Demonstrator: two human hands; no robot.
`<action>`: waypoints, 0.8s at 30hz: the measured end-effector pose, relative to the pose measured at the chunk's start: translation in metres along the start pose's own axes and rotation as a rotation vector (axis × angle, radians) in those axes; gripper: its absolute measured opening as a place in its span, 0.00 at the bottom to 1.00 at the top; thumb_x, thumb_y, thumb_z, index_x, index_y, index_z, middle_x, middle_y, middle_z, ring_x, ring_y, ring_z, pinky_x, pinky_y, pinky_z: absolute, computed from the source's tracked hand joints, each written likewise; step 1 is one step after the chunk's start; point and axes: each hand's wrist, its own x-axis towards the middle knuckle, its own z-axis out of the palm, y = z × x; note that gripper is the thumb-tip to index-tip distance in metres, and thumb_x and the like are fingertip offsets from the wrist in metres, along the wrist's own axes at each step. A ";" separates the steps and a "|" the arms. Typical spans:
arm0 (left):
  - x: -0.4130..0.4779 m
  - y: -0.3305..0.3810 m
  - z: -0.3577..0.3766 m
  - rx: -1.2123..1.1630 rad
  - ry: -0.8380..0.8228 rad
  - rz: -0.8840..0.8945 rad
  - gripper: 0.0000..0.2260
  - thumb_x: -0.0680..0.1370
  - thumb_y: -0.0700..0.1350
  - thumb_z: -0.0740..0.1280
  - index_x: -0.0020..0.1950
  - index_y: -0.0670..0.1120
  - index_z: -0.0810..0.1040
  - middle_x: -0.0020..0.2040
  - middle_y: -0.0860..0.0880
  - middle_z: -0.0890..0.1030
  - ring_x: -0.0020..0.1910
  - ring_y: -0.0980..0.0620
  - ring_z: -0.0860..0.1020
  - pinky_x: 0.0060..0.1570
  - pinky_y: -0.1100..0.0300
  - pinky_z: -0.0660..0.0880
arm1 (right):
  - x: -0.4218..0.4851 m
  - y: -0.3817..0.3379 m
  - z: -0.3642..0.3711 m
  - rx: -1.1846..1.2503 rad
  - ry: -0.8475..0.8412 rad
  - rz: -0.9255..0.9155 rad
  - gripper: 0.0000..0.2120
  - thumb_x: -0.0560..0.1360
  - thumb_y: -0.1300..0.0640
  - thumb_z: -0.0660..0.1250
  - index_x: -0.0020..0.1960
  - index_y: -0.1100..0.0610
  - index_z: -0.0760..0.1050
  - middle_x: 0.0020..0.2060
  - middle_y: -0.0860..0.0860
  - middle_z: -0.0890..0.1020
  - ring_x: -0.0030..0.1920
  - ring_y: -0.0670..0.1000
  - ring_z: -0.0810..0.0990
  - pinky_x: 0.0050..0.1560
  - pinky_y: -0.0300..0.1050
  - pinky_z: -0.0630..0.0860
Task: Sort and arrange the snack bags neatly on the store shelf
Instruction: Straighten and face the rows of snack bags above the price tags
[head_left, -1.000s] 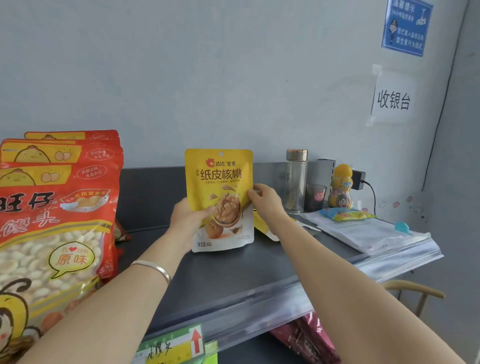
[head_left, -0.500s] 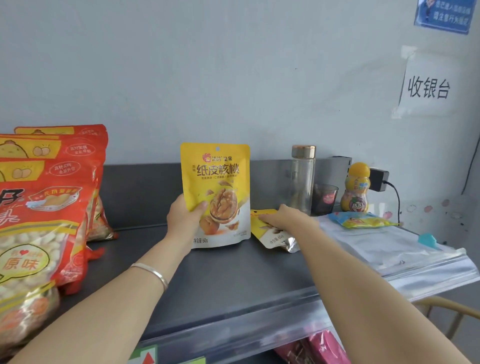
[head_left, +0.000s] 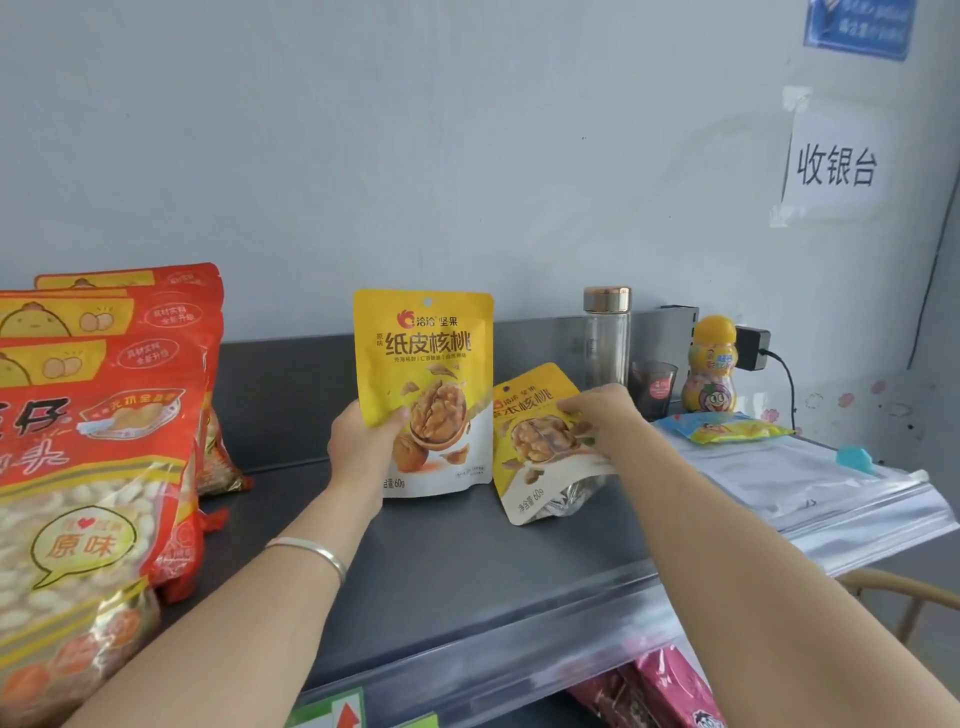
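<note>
A yellow walnut bag (head_left: 427, 358) stands upright on the dark grey shelf (head_left: 457, 571), held at its lower left edge by my left hand (head_left: 363, 447). Just to its right a second yellow walnut bag (head_left: 535, 447) is tilted, its top leaning left and its bottom resting on the shelf. My right hand (head_left: 602, 415) grips this second bag at its upper right edge. Several large red snack bags (head_left: 98, 426) stand in a row at the shelf's left end.
Behind my right hand stand a glass bottle (head_left: 607, 338), a small dark cup (head_left: 655, 387) and a yellow candy bottle (head_left: 716, 364). A blue-yellow packet (head_left: 727, 428) lies on plastic sleeves (head_left: 810, 478) at right. Pink bags (head_left: 670, 691) sit below the shelf.
My right hand left the upright bag, reached to the second walnut bag lying flat behind it, and has lifted it up into a tilted position. The left hand kept its hold.
</note>
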 end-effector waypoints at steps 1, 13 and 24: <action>0.001 0.000 -0.001 -0.015 0.009 -0.013 0.07 0.75 0.40 0.69 0.51 0.48 0.80 0.50 0.48 0.82 0.52 0.45 0.79 0.57 0.49 0.75 | -0.003 -0.001 -0.002 0.034 -0.055 0.021 0.18 0.68 0.61 0.76 0.54 0.63 0.76 0.52 0.60 0.81 0.51 0.59 0.82 0.57 0.57 0.78; -0.023 0.021 0.004 0.027 0.061 0.043 0.11 0.78 0.46 0.65 0.34 0.50 0.75 0.39 0.46 0.79 0.42 0.43 0.76 0.46 0.50 0.74 | -0.059 0.019 -0.013 0.030 0.206 -0.048 0.02 0.71 0.66 0.66 0.42 0.63 0.77 0.43 0.63 0.82 0.45 0.59 0.82 0.54 0.57 0.80; -0.073 0.073 -0.023 -0.021 0.077 0.285 0.10 0.80 0.46 0.62 0.41 0.43 0.76 0.36 0.48 0.77 0.39 0.47 0.74 0.42 0.54 0.71 | -0.146 -0.010 -0.025 0.243 0.378 -0.376 0.06 0.78 0.57 0.62 0.44 0.57 0.74 0.35 0.52 0.77 0.35 0.52 0.74 0.40 0.49 0.74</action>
